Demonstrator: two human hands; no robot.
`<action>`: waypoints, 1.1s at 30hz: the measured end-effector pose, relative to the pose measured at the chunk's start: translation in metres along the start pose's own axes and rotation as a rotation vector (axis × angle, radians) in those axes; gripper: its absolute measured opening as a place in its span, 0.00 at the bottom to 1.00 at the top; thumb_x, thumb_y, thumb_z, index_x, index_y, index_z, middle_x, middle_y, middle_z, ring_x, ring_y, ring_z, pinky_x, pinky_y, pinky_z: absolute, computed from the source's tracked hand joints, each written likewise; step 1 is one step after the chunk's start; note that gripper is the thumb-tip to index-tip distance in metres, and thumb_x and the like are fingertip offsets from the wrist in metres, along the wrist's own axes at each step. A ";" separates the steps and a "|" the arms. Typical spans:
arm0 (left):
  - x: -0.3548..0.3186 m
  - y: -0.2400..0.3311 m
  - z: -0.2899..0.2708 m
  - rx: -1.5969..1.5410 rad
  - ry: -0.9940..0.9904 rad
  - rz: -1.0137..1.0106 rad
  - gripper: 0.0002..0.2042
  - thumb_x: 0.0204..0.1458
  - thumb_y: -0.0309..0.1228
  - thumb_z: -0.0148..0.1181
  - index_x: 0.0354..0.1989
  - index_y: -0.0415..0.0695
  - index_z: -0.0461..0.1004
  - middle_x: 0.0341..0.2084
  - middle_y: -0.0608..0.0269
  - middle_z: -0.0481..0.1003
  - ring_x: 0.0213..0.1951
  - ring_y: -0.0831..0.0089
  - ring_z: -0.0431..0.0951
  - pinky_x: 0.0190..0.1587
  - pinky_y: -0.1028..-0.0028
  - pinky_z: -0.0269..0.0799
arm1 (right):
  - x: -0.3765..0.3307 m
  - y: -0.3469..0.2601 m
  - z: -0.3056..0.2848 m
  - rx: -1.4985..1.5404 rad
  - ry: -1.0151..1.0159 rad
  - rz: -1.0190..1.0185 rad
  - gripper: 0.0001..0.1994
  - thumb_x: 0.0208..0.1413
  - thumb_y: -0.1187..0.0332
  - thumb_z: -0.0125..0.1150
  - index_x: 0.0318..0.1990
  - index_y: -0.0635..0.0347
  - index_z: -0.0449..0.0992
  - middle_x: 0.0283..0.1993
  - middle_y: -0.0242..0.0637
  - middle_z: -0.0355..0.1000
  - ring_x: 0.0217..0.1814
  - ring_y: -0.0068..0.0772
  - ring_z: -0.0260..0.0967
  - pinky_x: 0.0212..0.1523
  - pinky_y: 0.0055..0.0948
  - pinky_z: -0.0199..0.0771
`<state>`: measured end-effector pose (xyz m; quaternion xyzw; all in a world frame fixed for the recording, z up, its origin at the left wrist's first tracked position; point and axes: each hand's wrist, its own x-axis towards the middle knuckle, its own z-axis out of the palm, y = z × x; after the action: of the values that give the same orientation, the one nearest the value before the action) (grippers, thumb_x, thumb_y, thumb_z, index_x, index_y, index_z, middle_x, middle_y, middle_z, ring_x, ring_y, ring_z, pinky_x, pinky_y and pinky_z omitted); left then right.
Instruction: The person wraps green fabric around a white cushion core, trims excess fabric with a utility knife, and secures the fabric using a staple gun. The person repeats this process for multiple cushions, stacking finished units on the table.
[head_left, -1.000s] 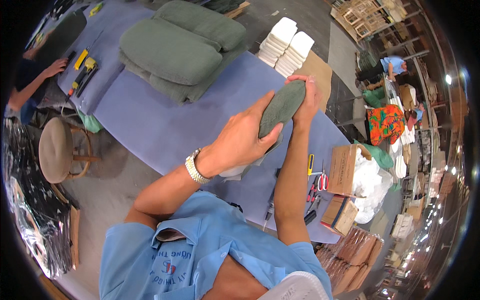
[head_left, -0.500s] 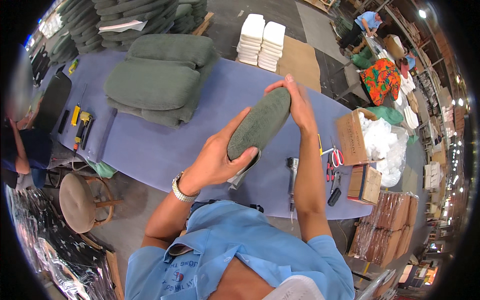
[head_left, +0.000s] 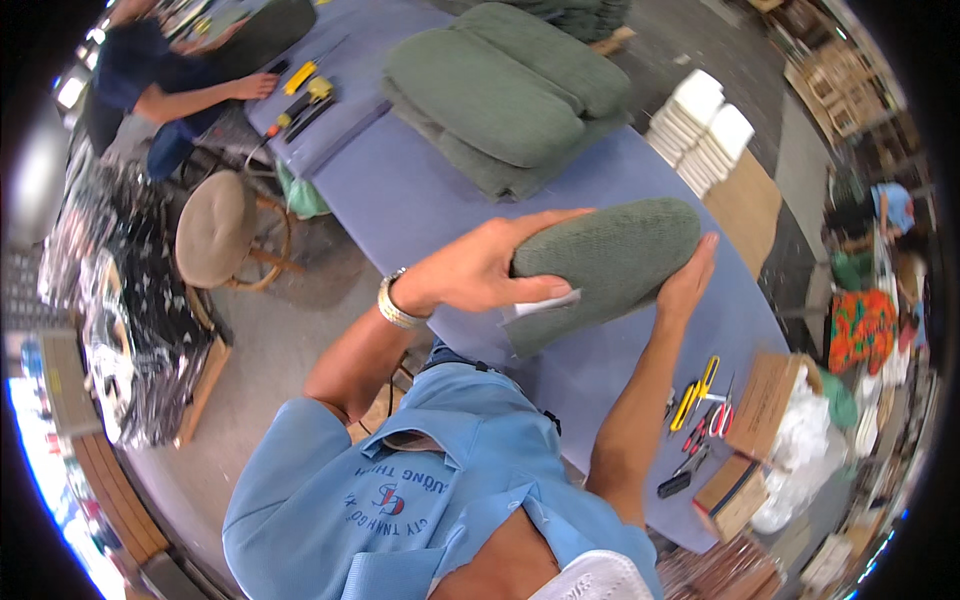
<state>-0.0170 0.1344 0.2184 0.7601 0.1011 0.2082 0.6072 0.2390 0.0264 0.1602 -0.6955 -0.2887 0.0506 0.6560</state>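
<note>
Above the table, I hold a dark green fabric-covered cushion between both hands, its long side slanting up to the right. My left hand grips the left end, with the thumb on the near side and the fingers partly hidden behind. At the thumb a loose flap of green fabric hangs down, and a strip of white shows beside it. My right hand clasps the other end, its fingers mostly out of sight. Beyond the cushion, a stack of similar green cushions lies on the blue-grey tabletop.
Right of me are a yellow cutter, red-handled scissors and a cardboard box of white stuffing. Yellow-black tools lie at the far left, near another person. A round stool stands left; white pads are stacked beyond the table.
The view has swung left, so the table and stack appear farther right. The cushion has turned from steeply slanted to nearly level, still in both hands, and its fabric flap shows more.
</note>
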 end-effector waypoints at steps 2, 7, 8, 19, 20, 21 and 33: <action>-0.018 0.002 -0.020 0.006 0.031 -0.040 0.37 0.55 0.38 0.71 0.71 0.36 0.63 0.61 0.49 0.75 0.62 0.62 0.75 0.66 0.63 0.67 | -0.023 0.051 0.007 -0.093 0.112 0.006 0.33 0.76 0.49 0.34 0.40 0.73 0.80 0.34 0.38 0.78 0.38 0.33 0.73 0.47 0.33 0.71; -0.088 -0.014 -0.055 -0.010 0.136 -0.214 0.36 0.53 0.36 0.74 0.69 0.38 0.67 0.59 0.55 0.77 0.59 0.69 0.75 0.63 0.66 0.69 | -0.075 0.095 0.010 0.068 -0.057 0.089 0.30 0.76 0.53 0.34 0.36 0.71 0.77 0.30 0.36 0.76 0.33 0.27 0.68 0.38 0.32 0.69; -0.103 -0.013 -0.058 -0.037 0.149 -0.269 0.36 0.52 0.37 0.75 0.69 0.38 0.68 0.58 0.56 0.78 0.59 0.69 0.75 0.63 0.66 0.69 | -0.083 0.102 0.009 0.106 -0.092 0.115 0.30 0.76 0.54 0.34 0.35 0.70 0.77 0.29 0.35 0.75 0.32 0.26 0.67 0.36 0.31 0.68; -0.183 -0.017 -0.083 0.140 0.218 -0.509 0.35 0.42 0.35 0.82 0.60 0.36 0.75 0.47 0.60 0.82 0.51 0.72 0.77 0.56 0.69 0.72 | -0.111 0.221 -0.009 0.489 -0.127 0.563 0.27 0.74 0.48 0.40 0.37 0.61 0.79 0.34 0.32 0.76 0.36 0.28 0.71 0.40 0.31 0.71; -0.197 -0.024 -0.077 0.096 0.268 -0.476 0.35 0.41 0.38 0.82 0.59 0.37 0.76 0.45 0.60 0.82 0.49 0.71 0.78 0.55 0.69 0.72 | -0.127 0.202 0.002 0.626 -0.113 0.719 0.26 0.73 0.47 0.40 0.39 0.59 0.79 0.35 0.31 0.76 0.38 0.29 0.72 0.41 0.31 0.72; -0.204 -0.026 -0.071 0.053 0.311 -0.438 0.36 0.40 0.41 0.83 0.58 0.38 0.77 0.42 0.59 0.82 0.47 0.70 0.79 0.53 0.68 0.73 | -0.136 0.186 0.008 0.763 -0.093 0.873 0.26 0.73 0.46 0.41 0.41 0.58 0.79 0.37 0.31 0.77 0.39 0.30 0.73 0.42 0.32 0.73; -0.117 -0.081 0.023 0.150 0.476 -0.211 0.46 0.44 0.40 0.81 0.71 0.39 0.62 0.62 0.51 0.73 0.65 0.63 0.72 0.68 0.63 0.65 | 0.066 -0.053 -0.095 -0.349 0.090 -0.404 0.22 0.70 0.51 0.50 0.39 0.61 0.81 0.37 0.44 0.78 0.38 0.40 0.76 0.44 0.38 0.73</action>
<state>-0.1034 0.0858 0.1133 0.7177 0.3350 0.3085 0.5268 0.3188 -0.0279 0.2438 -0.7279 -0.3965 -0.1626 0.5353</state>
